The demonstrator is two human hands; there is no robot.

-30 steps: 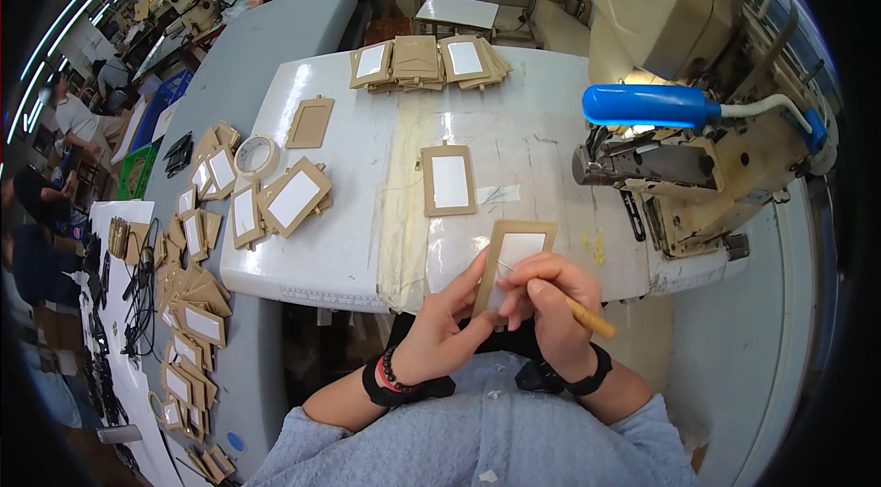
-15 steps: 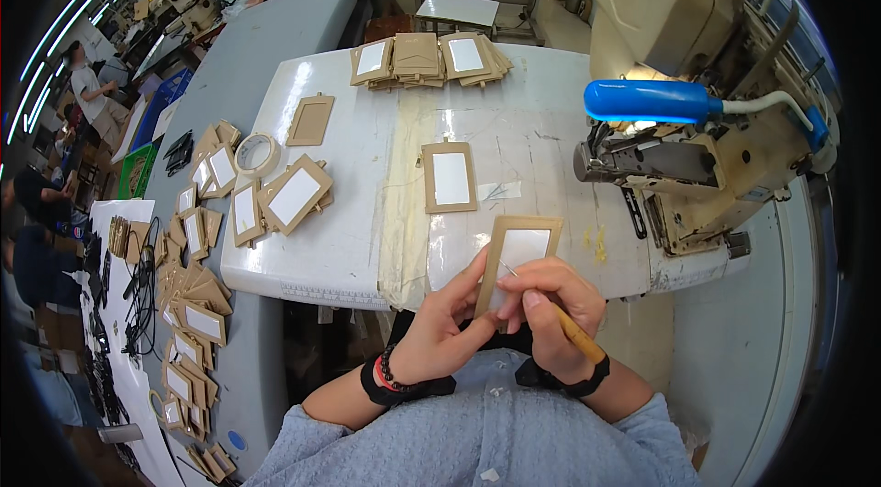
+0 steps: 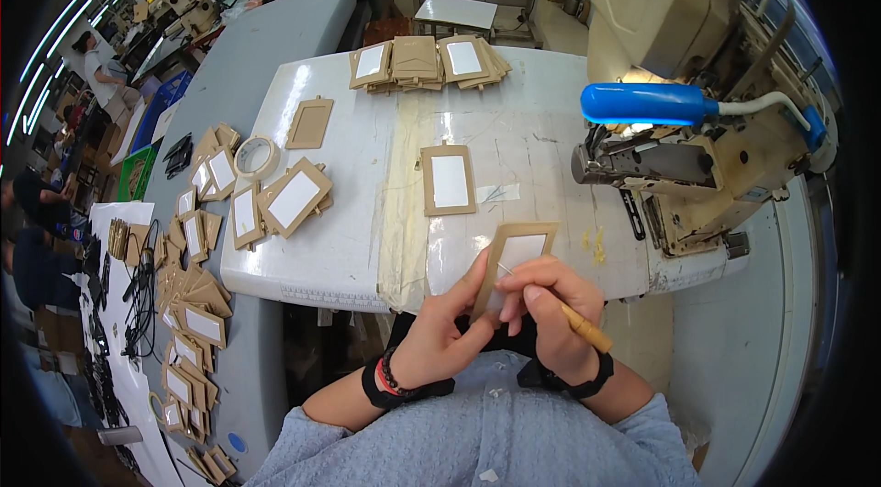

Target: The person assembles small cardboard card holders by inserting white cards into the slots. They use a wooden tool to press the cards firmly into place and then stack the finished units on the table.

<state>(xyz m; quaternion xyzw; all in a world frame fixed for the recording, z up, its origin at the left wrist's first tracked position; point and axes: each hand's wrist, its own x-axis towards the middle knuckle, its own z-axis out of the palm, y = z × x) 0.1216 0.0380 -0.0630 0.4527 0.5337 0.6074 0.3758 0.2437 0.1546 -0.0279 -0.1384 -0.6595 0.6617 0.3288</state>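
My left hand (image 3: pixel 448 333) pinches the left edge of a tan card holder (image 3: pixel 529 228) with a white window, tilted up off the table in front of my chest. In my right hand (image 3: pixel 556 311) is an awl (image 3: pixel 587 329) with a wooden handle; its thin metal shaft points left across the holder's window, close to the left border. Whether the tip touches the holder, I cannot tell. Just beyond, another tan card holder (image 3: pixel 449 180) lies flat on the white table (image 3: pixel 349 156).
A sewing machine (image 3: pixel 679 161) with a blue lamp (image 3: pixel 647 104) stands at the right. Stacked holders (image 3: pixel 416 58) sit at the table's far edge. At the left are a tape roll (image 3: pixel 256 156), more holders (image 3: pixel 294 198) and a grey bench (image 3: pixel 266 55) with several piles. People are farther left.
The awl's handle has swung slightly to the right, and the fingers of my right hand have shifted a little. The held card holder has turned slightly and sits a bit lower.
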